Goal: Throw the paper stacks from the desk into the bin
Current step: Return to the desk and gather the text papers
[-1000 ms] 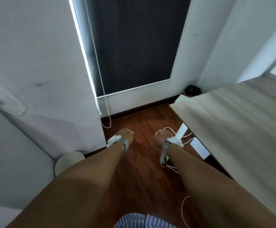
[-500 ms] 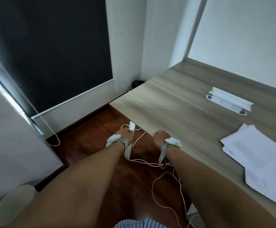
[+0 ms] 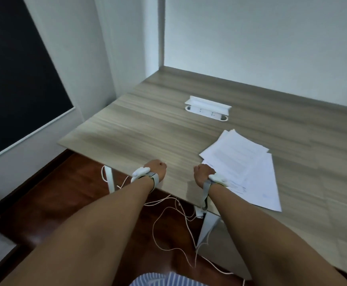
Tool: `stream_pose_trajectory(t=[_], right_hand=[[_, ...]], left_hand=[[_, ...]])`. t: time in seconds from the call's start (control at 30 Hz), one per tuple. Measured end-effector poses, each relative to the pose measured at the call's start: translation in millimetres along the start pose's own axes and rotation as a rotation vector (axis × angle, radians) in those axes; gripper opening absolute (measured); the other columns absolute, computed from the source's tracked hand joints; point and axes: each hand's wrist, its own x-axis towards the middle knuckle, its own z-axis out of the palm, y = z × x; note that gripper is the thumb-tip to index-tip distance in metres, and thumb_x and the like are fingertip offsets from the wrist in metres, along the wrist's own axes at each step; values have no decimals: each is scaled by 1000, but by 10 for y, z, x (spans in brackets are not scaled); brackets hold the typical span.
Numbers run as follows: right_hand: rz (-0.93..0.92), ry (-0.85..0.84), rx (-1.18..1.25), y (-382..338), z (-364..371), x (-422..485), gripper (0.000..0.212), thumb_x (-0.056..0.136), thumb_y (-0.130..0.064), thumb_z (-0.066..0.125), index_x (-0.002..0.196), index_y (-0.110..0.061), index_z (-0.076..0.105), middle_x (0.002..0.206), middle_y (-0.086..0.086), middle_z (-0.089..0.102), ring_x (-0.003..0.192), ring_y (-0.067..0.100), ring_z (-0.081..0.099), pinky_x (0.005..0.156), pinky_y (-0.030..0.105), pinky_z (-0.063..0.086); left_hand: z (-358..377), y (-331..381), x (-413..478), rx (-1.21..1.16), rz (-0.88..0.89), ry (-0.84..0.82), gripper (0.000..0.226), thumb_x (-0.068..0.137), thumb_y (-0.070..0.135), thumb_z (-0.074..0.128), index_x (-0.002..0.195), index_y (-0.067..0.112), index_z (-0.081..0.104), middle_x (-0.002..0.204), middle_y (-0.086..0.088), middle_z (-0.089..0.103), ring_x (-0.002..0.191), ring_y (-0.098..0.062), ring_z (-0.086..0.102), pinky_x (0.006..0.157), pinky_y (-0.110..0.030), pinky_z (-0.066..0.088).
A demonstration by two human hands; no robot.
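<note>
A loose stack of white printed paper sheets point(image 3: 242, 164) lies on the wooden desk point(image 3: 147, 129), right of centre near the front edge. My right hand point(image 3: 202, 174) is a closed fist just left of the stack's near corner, holding nothing. My left hand point(image 3: 157, 168) is also a closed fist, hovering over the desk's front edge, apart from the paper. Both wrists wear white sensor bands. No bin is in view.
A white power strip in a tray point(image 3: 207, 109) is set into the desk behind the paper. Thin cables point(image 3: 168, 221) trail over the dark wood floor under the desk beside a white desk leg point(image 3: 109, 178). White walls stand behind and a dark blind at the left.
The view has swung right from the floor and window corner onto the desk; the paper stack and power strip have come into sight. Both fists stay closed and now hover at the desk's front edge.
</note>
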Motion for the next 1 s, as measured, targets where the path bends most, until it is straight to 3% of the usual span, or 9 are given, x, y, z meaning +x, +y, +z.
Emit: stream_pose_trajectory(t=[0.1, 0.27, 0.43, 0.57, 0.67, 0.8, 1.0], right_hand=[[70, 44, 11, 455, -202, 65, 45, 102, -31, 30, 113, -4, 64, 123, 14, 64, 112, 30, 61, 93, 32, 45], [179, 28, 88, 1031, -401, 119, 42, 99, -34, 31, 90, -10, 65, 110, 12, 69, 99, 29, 64, 77, 29, 42], [327, 60, 134, 1565, -569, 225, 46, 102, -31, 31, 113, -1, 64, 123, 14, 64, 114, 29, 60, 95, 29, 43], [432, 71, 113, 1905, -659, 301, 45, 101, -32, 30, 119, -5, 61, 129, 15, 59, 121, 31, 55, 104, 35, 40], [463, 67, 98, 2114, -760, 335, 43, 100, -28, 30, 122, -3, 58, 129, 19, 58, 120, 34, 54, 102, 40, 44], [608, 55, 73, 2281, -915, 515, 43, 100, -25, 28, 127, -7, 57, 136, 13, 53, 127, 29, 50, 109, 37, 38], [727, 109, 179, 2563, -960, 752, 42, 99, -28, 31, 120, -7, 60, 129, 13, 58, 119, 29, 55, 100, 33, 42]], left_hand=[[219, 413, 24, 21, 53, -28, 46, 100, 32, 34, 129, 6, 60, 138, -13, 57, 124, -34, 55, 103, -36, 42], [448, 841, 60, 37, 59, -34, 46, 101, 31, 34, 133, 5, 55, 142, -13, 54, 128, -33, 52, 107, -35, 41], [621, 1250, 159, 88, 102, -42, 45, 101, 31, 35, 132, 6, 56, 140, -13, 56, 127, -32, 53, 106, -34, 41], [724, 1519, 361, 91, 121, -47, 43, 98, 32, 40, 123, 5, 63, 128, -16, 64, 115, -35, 60, 97, -34, 47], [781, 1719, 570, 105, 130, -79, 40, 97, 31, 44, 121, 6, 64, 126, -15, 64, 113, -34, 61, 94, -33, 46], [893, 1945, 924, 58, 162, -158, 46, 96, 36, 47, 137, 16, 52, 144, -6, 51, 127, -28, 53, 107, -35, 41], [991, 2167, 1505, 202, 206, -184, 62, 93, 47, 44, 145, 14, 38, 150, -11, 41, 134, -32, 45, 110, -41, 38]])
